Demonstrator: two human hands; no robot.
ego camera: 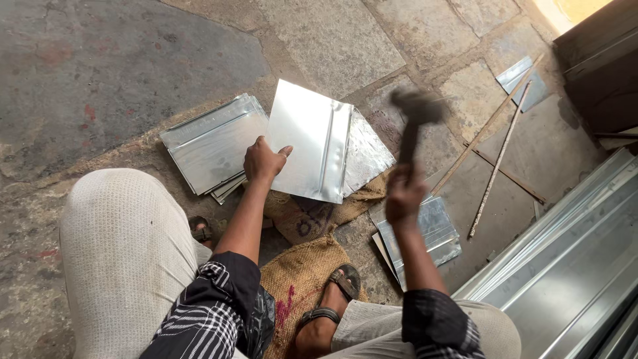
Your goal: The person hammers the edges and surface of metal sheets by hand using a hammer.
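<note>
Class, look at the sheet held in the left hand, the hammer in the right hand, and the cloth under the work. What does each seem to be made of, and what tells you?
Sheet: thin metal, likely galvanised steel; bright silvery, mirror-like glare, crisp folded seam.
Hammer: dark head, probably iron or steel; the handle is too motion-blurred to tell.
Cloth: coarse brown sacking, seemingly jute; open weave, frayed look.
</note>
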